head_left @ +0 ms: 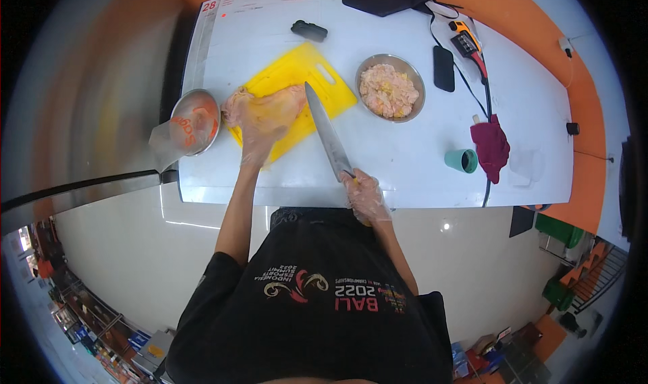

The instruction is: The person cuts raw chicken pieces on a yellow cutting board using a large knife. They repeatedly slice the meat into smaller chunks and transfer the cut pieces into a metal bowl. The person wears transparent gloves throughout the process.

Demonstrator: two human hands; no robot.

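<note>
My left hand (259,136), in a clear plastic glove, holds a piece of raw chicken (278,104) on a yellow cutting board (319,93). Its fingers lie over the meat and are partly hard to make out. A large knife (326,131) is gripped in my gloved right hand (365,194) near the table's front edge. The blade points away from me, and its tip is at the right end of the chicken. Right of the board stands a steel bowl (358,83) filled with cut raw meat (389,91).
A metal bowl (218,136) with a printed plastic bag (169,141) stands at the table's left edge. On the right are a phone (444,68), a green cup (459,160), a maroon cloth (490,148) and a yellow-black meter (466,40). A black object (310,30) lies behind the board.
</note>
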